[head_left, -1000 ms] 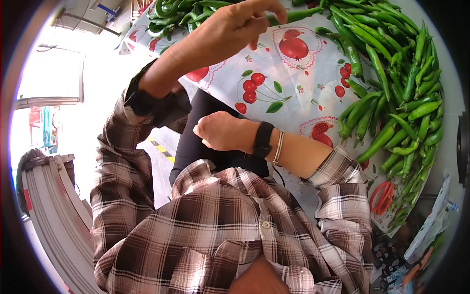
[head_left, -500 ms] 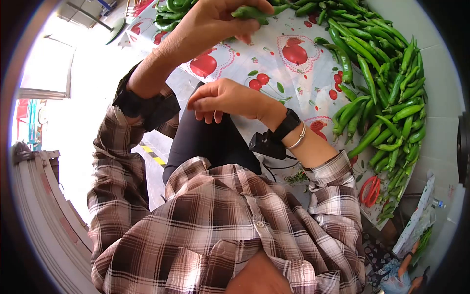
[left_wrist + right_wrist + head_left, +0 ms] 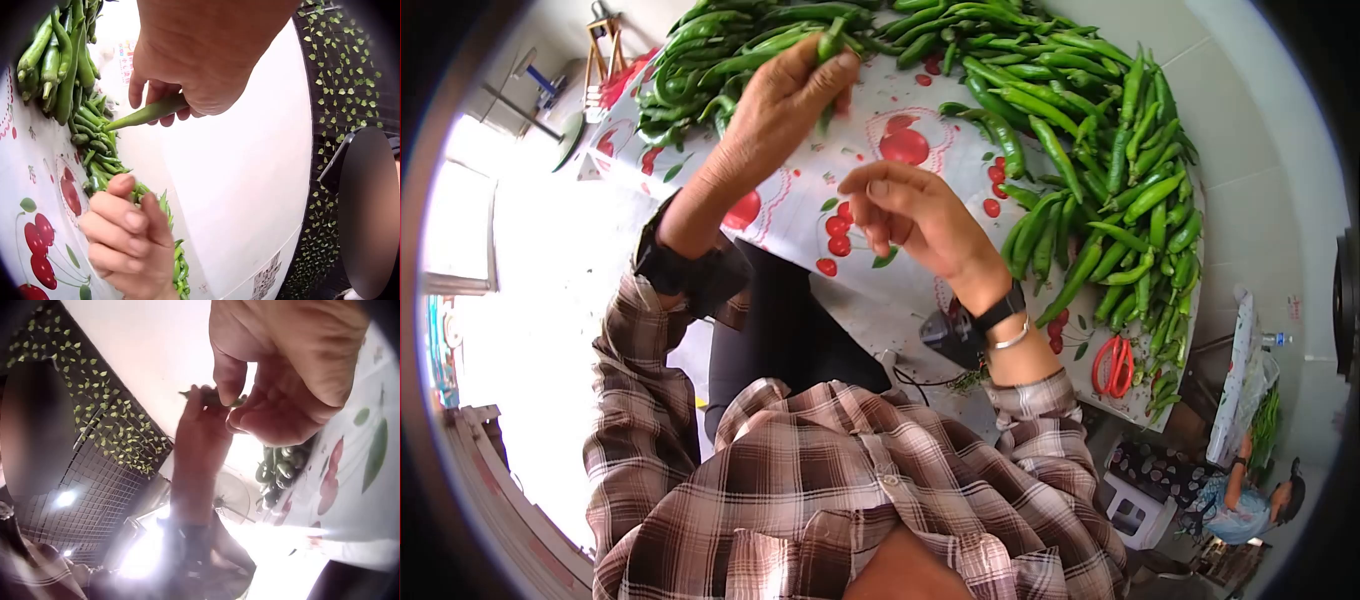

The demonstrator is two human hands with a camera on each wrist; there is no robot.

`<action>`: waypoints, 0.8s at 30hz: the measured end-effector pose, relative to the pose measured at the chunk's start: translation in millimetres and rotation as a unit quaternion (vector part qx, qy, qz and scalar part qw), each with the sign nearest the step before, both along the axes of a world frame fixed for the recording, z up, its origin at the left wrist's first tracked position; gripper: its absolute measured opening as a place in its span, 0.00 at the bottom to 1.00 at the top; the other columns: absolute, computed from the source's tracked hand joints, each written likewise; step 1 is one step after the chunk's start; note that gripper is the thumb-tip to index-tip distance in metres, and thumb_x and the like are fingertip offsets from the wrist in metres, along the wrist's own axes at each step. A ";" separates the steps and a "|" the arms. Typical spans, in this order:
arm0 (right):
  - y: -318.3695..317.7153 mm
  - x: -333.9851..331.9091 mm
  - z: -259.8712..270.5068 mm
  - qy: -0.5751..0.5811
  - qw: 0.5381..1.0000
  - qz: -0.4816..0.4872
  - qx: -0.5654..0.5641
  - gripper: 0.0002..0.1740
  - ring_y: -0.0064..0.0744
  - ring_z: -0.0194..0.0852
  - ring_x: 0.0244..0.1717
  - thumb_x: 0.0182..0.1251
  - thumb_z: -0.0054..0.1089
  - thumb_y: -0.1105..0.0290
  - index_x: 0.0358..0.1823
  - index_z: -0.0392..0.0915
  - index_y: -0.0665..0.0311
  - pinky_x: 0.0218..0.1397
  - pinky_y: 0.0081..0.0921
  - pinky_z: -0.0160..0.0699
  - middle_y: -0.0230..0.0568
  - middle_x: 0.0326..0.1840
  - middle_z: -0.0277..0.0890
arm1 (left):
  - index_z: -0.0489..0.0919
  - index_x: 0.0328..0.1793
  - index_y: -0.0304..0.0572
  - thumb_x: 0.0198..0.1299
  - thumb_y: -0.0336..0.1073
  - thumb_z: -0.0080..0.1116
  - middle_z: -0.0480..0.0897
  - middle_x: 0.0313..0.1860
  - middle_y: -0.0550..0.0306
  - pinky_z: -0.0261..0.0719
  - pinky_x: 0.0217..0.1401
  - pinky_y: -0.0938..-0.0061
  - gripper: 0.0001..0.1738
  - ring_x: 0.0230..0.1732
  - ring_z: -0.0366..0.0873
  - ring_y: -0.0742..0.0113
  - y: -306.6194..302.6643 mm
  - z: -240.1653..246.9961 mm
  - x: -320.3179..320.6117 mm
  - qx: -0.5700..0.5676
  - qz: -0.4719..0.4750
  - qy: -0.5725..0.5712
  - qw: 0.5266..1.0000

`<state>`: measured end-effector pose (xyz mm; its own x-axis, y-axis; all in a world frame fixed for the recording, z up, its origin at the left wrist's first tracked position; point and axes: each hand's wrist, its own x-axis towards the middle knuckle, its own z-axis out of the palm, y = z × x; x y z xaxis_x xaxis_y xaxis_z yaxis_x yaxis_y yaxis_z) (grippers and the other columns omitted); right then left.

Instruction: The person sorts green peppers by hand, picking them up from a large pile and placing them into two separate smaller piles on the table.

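My left hand (image 3: 785,95) is raised above the table and grips a green chili pepper (image 3: 832,38) with curled fingers and thumb. In the left wrist view that pepper (image 3: 147,114) points its slim tip out past the fingers. Lower and nearer the body, my right hand (image 3: 920,215) hovers over the tablecloth (image 3: 810,165), fingers loosely bent and holding nothing. From the right wrist, the pepper (image 3: 212,398) shows behind my right thumb, in the other hand. Long green peppers lie heaped at the back left (image 3: 710,60) and along the right side (image 3: 1100,150).
A red looped item (image 3: 1112,367) lies at the table's near right corner. Black trousers (image 3: 770,320) show under the table's near edge. Beyond the right edge are a white stool (image 3: 1135,510), another person (image 3: 1240,510) and a second table (image 3: 1240,370).
My left hand has drawn its pepper back from further right, and the pepper now stands more upright. The right hand has risen from the lap to over the cloth and its fingers have loosened. The view has shifted.
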<state>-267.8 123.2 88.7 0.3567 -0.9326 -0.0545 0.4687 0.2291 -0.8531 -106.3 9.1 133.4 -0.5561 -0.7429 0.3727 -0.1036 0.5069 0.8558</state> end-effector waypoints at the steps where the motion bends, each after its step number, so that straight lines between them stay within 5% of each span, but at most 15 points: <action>1: 8.9 -3.6 8.4 0.005 1.000 -0.007 -0.003 0.14 0.17 0.72 0.26 0.68 0.52 0.65 0.46 0.76 0.69 0.27 0.16 0.72 0.33 0.31 0.75 | 0.74 0.42 0.39 0.70 0.43 0.47 0.71 0.22 0.68 0.68 0.32 0.84 0.14 0.25 0.68 0.81 6.0 1.1 -10.1 0.051 -0.037 0.038 0.997; 4: 36.8 -24.3 25.7 0.037 0.998 -0.053 -0.015 0.13 0.17 0.71 0.27 0.68 0.53 0.66 0.46 0.76 0.68 0.27 0.15 0.71 0.32 0.30 0.75 | 0.75 0.42 0.39 0.67 0.42 0.50 0.66 0.17 0.72 0.60 0.17 0.86 0.13 0.16 0.62 0.85 6.9 -3.4 -36.3 0.097 -0.075 -0.016 0.992; 9: 84.0 -82.8 40.4 0.275 0.940 -0.202 -0.017 0.12 0.14 0.70 0.26 0.68 0.53 0.67 0.46 0.76 0.67 0.28 0.13 0.70 0.32 0.31 0.75 | 0.76 0.46 0.39 0.65 0.42 0.54 0.64 0.16 0.73 0.57 0.15 0.85 0.13 0.13 0.57 0.85 11.1 -11.4 -73.8 0.185 -0.134 -0.037 0.973; 11: 99.4 -96.0 41.5 0.330 0.916 -0.228 -0.006 0.10 0.15 0.70 0.26 0.66 0.54 0.70 0.45 0.76 0.67 0.29 0.14 0.69 0.32 0.31 0.75 | 0.75 0.46 0.38 0.65 0.42 0.53 0.60 0.15 0.73 0.53 0.14 0.84 0.14 0.13 0.53 0.84 6.1 -17.8 -87.0 0.336 -0.203 0.023 0.919; 14: 117.5 -109.7 34.8 0.578 0.760 -0.296 -0.022 0.08 0.21 0.70 0.27 0.61 0.55 0.77 0.42 0.75 0.70 0.31 0.19 0.70 0.35 0.31 0.74 | 0.75 0.46 0.37 0.66 0.41 0.52 0.58 0.17 0.72 0.50 0.14 0.84 0.14 0.14 0.51 0.84 0.9 -25.6 -103.5 0.366 -0.205 0.045 0.906; 21: 149.2 -122.2 32.4 0.687 0.646 -0.332 -0.015 0.08 0.25 0.72 0.26 0.59 0.57 0.76 0.40 0.75 0.70 0.31 0.21 0.71 0.40 0.29 0.75 | 0.74 0.43 0.36 0.67 0.40 0.51 0.60 0.21 0.71 0.51 0.12 0.86 0.12 0.15 0.52 0.84 -15.6 -61.0 -111.4 0.456 -0.196 0.088 0.864; 24: 149.0 -128.2 16.5 0.644 0.669 -0.368 0.051 0.08 0.26 0.72 0.23 0.59 0.61 0.74 0.37 0.73 0.69 0.29 0.23 0.71 0.40 0.24 0.75 | 0.73 0.42 0.36 0.67 0.40 0.50 0.61 0.21 0.70 0.50 0.12 0.86 0.12 0.15 0.53 0.85 -21.6 -72.8 -109.8 0.485 -0.193 0.104 0.847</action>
<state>-396.0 272.2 105.1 -0.6016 -0.7973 0.0489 -0.6217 0.4289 -0.6554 -216.0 -12.5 60.6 -0.8240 -0.5341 -0.1893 0.1139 -0.4833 0.8680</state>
